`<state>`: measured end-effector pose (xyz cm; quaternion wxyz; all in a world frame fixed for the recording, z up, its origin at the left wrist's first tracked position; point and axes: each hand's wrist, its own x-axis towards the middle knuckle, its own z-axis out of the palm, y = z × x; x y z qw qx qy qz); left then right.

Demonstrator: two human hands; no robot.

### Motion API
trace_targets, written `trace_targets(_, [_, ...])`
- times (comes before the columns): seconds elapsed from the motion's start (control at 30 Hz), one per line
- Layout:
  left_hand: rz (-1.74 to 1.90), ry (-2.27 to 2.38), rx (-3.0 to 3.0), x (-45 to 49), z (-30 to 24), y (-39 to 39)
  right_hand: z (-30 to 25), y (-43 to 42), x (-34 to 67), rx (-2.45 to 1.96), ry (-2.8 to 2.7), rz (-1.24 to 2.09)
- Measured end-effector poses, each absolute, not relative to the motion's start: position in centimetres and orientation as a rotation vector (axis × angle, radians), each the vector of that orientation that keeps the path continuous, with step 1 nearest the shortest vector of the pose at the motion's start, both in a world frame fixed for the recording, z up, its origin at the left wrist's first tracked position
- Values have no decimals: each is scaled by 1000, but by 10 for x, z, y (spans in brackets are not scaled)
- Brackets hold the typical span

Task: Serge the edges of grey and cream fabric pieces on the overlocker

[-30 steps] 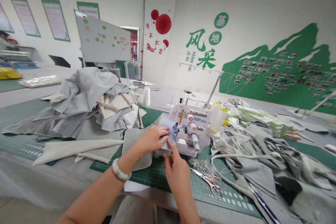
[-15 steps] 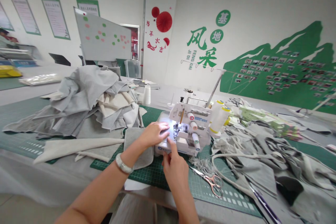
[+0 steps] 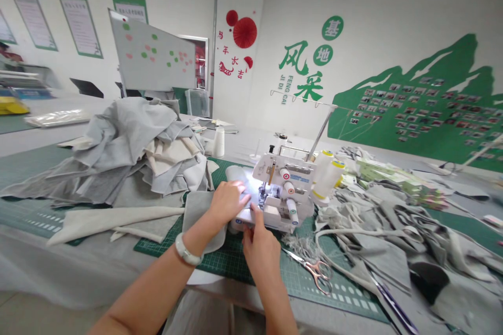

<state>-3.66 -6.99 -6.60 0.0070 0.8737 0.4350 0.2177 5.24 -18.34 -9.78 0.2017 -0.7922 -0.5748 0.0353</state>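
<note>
A small white overlock sewing machine (image 3: 285,188) stands on a green cutting mat (image 3: 259,267), its lamp lit over the needle. My left hand (image 3: 227,200), with a pale bangle on the wrist, lies flat with fingers stretched on a grey fabric piece (image 3: 204,214) at the machine's bed. Just in front of the presser foot, my right hand (image 3: 259,243) has its fingers pressed together on the fabric's near edge. The fabric runs under the foot and comes out behind the machine.
A tall heap of grey and cream fabric (image 3: 133,152) lies to the left. Scissors (image 3: 314,269) rest on the mat right of my right hand. Thread cones (image 3: 328,175) stand beside the machine. Tangled grey strips and pieces (image 3: 393,235) cover the right side.
Both hands have slid slightly forward towards the needle with the fabric, and more fabric shows behind the machine. The view has shifted a little.
</note>
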Motion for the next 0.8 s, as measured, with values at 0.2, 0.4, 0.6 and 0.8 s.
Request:
trace_targets(0.2, [644,1497,2737,-40,-63,-82,-95,-183,52,-2259,-1610,60])
trace_targets(0.4, [622,1550,2743,-51,-60,-98,-96,-184,55,-2260,-1621,22])
trace_targets(0.6, [694,1422,2685,-57,-52,-108,-96,-184,59,-2199,-1633,48])
trace_targets(0.8, [600,1193,2435,-59,-43,-107,-102,-186,66,-2044,-1628,130])
